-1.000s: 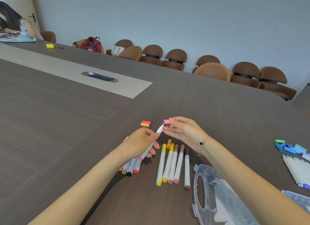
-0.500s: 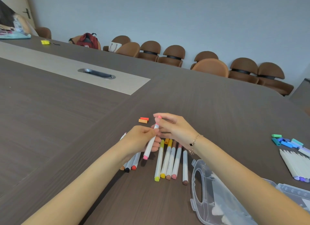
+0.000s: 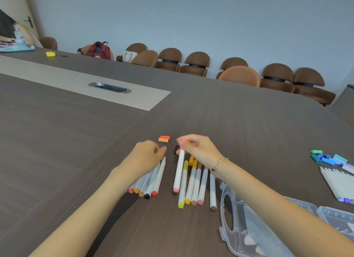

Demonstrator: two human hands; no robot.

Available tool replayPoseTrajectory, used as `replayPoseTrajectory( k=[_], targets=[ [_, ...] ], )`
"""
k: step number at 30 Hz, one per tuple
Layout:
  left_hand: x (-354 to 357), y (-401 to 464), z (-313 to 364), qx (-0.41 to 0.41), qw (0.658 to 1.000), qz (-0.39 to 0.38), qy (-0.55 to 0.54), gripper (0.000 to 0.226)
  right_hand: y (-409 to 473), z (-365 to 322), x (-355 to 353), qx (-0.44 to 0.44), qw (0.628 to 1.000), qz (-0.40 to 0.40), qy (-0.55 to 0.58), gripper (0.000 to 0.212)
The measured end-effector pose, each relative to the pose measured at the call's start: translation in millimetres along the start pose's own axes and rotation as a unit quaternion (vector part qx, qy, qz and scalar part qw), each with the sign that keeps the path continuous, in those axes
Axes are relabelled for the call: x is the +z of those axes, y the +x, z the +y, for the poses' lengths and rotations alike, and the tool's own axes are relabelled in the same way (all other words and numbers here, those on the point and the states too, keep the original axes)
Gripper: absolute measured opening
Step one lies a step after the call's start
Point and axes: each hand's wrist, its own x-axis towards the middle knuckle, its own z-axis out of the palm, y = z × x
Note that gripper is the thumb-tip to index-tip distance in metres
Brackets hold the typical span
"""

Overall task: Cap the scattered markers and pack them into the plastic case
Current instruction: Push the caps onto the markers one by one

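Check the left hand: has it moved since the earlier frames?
Yes. The left hand let go of the pink marker and shifted left, away from it, toward the uncapped markers, judged against the loose orange cap.

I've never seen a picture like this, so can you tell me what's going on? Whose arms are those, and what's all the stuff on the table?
The camera sits on a person's head, looking down, so the arms are their own. No robot here. The right hand pinches the top of a pink marker. The left hand rests over a bunch of markers and holds nothing I can see. More capped markers lie in a row on the brown table. Two loose caps, red and orange, wait nearby. The clear plastic case lies open, bottom right.
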Motion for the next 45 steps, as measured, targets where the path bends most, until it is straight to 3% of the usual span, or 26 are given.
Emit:
replayPoseTrajectory(
  k=[2, 4, 12, 16, 20, 24, 26, 30, 33, 35, 38, 41, 45],
  targets=[
    [2, -1, -10, 0.001, 0.996, -0.036, 0.083, 0.025, -4, 6, 4, -0.004, 0.999, -0.014, -0.038, 0.019],
    [7, -4, -9, -0.014, 0.994, -0.059, 0.089, 0.019, -4, 11, 7, -0.002, 0.998, -0.012, -0.063, 0.018],
    [29, -9, 3, -0.001, 0.986, -0.01, 0.164, 0.036, 3, 22, 5, -0.013, 0.974, -0.004, -0.227, 0.023],
    [23, -7, 0, -0.029, 0.997, -0.013, 0.073, 0.041, 15, 21, -2, -0.047, 0.954, -0.021, -0.295, 0.02],
    [0, 2, -12, -0.03, 0.998, -0.013, -0.057, 0.029, 50, 17, -5, -0.08, 0.946, -0.003, -0.314, 0.019],
    [-8, 8, -16, -0.03, 0.987, -0.07, -0.14, 0.037, 94, 8, 10, -0.1, 0.933, -0.036, -0.345, 0.026],
    [-4, 6, -14, -0.044, 0.973, -0.094, -0.206, 0.027, 109, 8, 21, -0.1, 0.925, -0.07, -0.361, 0.029],
    [0, 6, -11, -0.026, 0.966, -0.034, -0.254, 0.019, 122, 10, 32, -0.106, 0.901, -0.104, -0.407, 0.029],
    [-1, 6, -7, -0.023, 0.954, -0.011, -0.298, 0.019, 119, 7, 28, -0.106, 0.887, -0.084, -0.442, 0.026],
    [-1, 4, -5, -0.016, 0.949, -0.015, -0.315, 0.018, 111, 7, 24, -0.106, 0.93, -0.027, -0.351, 0.021],
    [3, 1, -3, -0.005, 0.938, -0.045, -0.345, 0.02, 89, 3, 16, -0.084, 0.993, 0.041, -0.072, 0.028],
    [6, -3, 1, 0.006, 0.938, -0.059, -0.34, 0.019, 61, -4, 8, -0.014, 0.987, 0.033, 0.156, 0.024],
    [6, -8, 7, 0.011, 0.941, -0.068, -0.33, 0.017, 32, -6, 1, 0.059, 0.946, 0.007, 0.318, 0.024]
  ],
)
